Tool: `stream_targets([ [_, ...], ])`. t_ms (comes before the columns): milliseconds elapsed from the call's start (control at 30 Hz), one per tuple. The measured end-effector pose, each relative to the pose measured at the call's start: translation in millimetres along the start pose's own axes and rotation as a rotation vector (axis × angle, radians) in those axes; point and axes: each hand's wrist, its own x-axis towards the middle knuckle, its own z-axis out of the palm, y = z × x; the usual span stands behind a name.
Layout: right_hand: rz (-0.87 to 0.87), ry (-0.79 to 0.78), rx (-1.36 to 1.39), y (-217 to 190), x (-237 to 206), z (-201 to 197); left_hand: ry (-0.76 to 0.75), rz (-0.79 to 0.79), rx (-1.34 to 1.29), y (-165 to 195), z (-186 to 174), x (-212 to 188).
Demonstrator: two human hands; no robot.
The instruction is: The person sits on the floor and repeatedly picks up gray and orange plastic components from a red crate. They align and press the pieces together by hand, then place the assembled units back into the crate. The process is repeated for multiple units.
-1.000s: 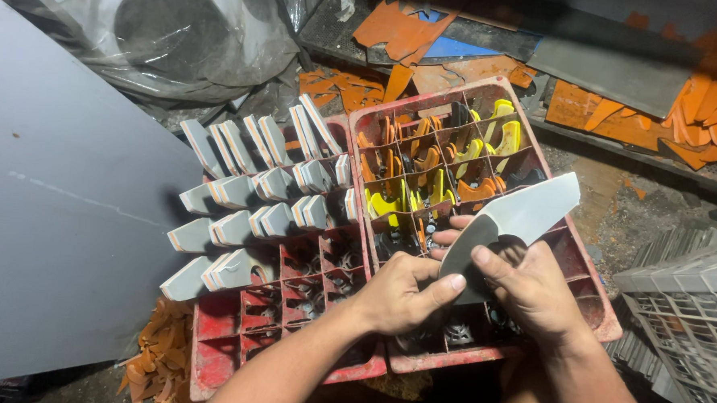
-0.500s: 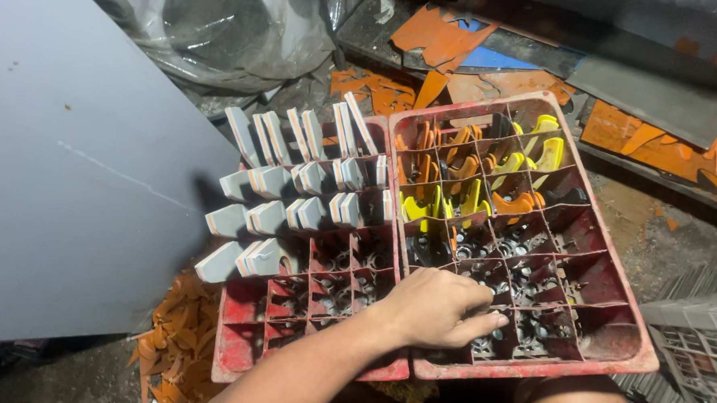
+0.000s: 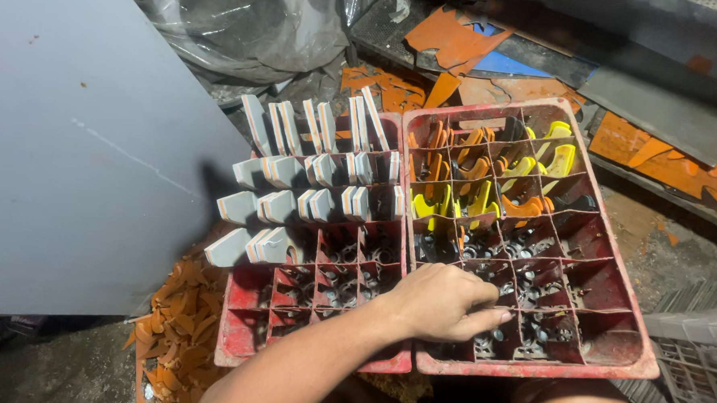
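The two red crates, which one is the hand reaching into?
The right-hand red crate, the one with orange and yellow pieces at its far end. The left hand dips into its near compartments; the other crate holds grey-white pieces.

1. Right hand, with the grey blade-shaped piece it held, left view.
2. Left hand (image 3: pixel 443 303) stayed low, fingers dipped into a near compartment of the right red crate (image 3: pixel 633 368).

Access from above only, front cells open.
Left hand (image 3: pixel 443 303) sits over the front cells of the right crate (image 3: pixel 642 351), open from above. White pieces (image 3: pixel 294 203) and orange/yellow pieces (image 3: pixel 488 179) fill back cells. Grey panel (image 3: pixel 71 149) blocks left; grey basket (image 3: pixel 694 361) crowds right.
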Motion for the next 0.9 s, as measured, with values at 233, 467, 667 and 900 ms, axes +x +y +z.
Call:
stream_targets([
  [233,-0.812,-0.235,0.2,-148,33,24,-0.03,-0.019,0.038,-7,1,4],
  [467,-1.073,-0.402,0.277,-290,13,101,-0.071,0.014,0.069,-8,9,8],
  [667,-1.102,-0.344,0.229,-313,3,146,-0.08,0.016,0.061,-4,13,8],
  [900,-1.042,-0.388,0.216,-302,7,142,-0.078,0.017,0.046,-4,13,8],
])
